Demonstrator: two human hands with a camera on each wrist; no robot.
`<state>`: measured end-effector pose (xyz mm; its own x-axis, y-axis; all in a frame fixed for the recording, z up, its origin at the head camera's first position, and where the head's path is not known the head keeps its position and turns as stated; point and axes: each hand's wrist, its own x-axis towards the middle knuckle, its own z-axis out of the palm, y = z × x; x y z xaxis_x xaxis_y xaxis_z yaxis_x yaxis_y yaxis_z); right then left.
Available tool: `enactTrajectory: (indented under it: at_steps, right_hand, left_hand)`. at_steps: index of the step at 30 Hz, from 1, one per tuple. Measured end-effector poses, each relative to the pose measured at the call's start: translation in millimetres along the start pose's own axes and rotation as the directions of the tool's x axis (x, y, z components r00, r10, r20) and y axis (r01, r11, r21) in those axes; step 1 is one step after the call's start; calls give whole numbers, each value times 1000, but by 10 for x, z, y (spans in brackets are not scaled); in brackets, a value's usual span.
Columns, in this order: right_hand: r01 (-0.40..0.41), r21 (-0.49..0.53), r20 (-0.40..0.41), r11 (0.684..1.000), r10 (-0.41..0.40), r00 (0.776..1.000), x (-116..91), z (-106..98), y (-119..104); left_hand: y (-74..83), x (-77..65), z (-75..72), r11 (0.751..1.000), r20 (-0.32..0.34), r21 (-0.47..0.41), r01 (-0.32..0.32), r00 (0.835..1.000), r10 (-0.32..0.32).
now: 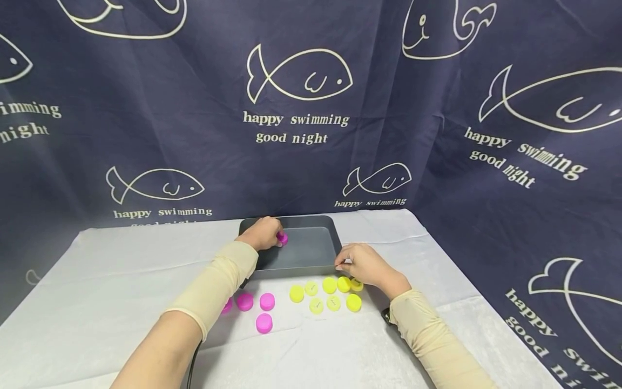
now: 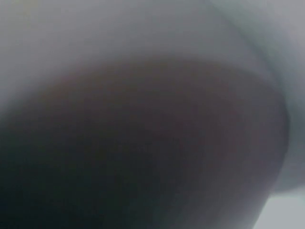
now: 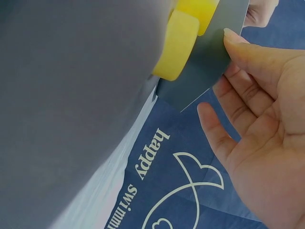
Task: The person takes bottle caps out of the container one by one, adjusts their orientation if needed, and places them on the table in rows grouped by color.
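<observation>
My left hand pinches a magenta bottle cap over the left part of a dark grey rectangular tray. Thumb and fingers of my right hand grip the tray's near right corner; the right wrist view shows the thumb on one side of the rim and fingers on the other. Several magenta caps lie on the table in front of the tray, partly covered by my left sleeve. To their right is a group of yellow bottle caps, some turned over. The left wrist view is too dark and blurred to read.
A white cloth covers the table. Behind it and at the right hangs a dark blue curtain with white fish drawings and lettering. A black cable runs down by my left forearm.
</observation>
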<state>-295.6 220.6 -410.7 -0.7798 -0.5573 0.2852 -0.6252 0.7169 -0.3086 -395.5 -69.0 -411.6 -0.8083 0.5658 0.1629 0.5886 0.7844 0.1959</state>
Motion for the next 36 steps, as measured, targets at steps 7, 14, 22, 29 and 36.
enactTrajectory:
  at_steps: [7,14,22,29,36]
  right_hand:
    - [5,2,8,1000,-5,1000,5,27,-13]
    - [12,18,5,1000,-12,1000,5,56,-24]
    - [9,12,11,1000,-10,1000,-9,78,-29]
    - [30,1,0,1000,-30,1000,-12,28,-9]
    - [38,-4,2,999,-38,999,9,-31,17]
  left_hand:
    - [7,-41,23,999,9,-30,23,1000,-22]
    - [-20,-83,33,999,11,-47,2,1000,-1]
    - [-55,-130,-21,996,4,-92,-18,1000,18]
    - [-4,-252,-279,988,-67,-131,-82,995,74]
    - [93,-653,-576,966,-168,-164,-201,970,173]
